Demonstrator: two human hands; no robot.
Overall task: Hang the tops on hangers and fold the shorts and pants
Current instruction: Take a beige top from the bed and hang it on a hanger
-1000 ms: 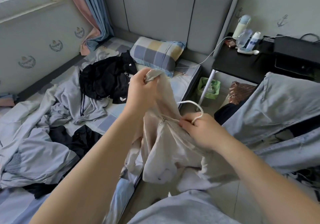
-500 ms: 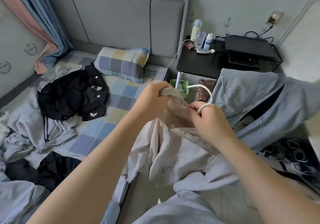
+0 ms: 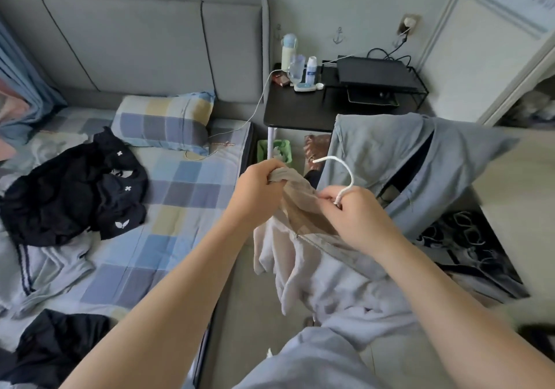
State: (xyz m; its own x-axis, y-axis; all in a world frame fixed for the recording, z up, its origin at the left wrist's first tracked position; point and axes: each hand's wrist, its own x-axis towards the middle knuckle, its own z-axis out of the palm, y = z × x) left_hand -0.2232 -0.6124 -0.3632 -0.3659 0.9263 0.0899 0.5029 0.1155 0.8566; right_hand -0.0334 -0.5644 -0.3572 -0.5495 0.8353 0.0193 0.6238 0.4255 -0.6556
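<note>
A beige zip-up top (image 3: 288, 256) hangs in front of me, beside the bed. My left hand (image 3: 258, 187) is closed on a bunched edge of the top's upper part. My right hand (image 3: 357, 214) pinches the top's neck area together with the base of a white hanger's hook (image 3: 345, 167), which curves up above my fingers. The hanger's arms are hidden inside the fabric. On the bed (image 3: 168, 214) lie a heap of black garments (image 3: 69, 190), grey clothes (image 3: 45, 268) and another dark garment (image 3: 57, 349).
A grey-blue garment (image 3: 405, 160) hangs at the right, close behind my right hand. A black side table (image 3: 297, 115) with bottles and a black rack stands by the headboard. A checked pillow (image 3: 162, 121) lies at the bed's head. A green bin (image 3: 274, 151) sits on the floor.
My view has swung right and both hands have risen slightly with the top. The left hand has come closer to the right, bunching the fabric; the hanger hook stands higher above my right fingers.
</note>
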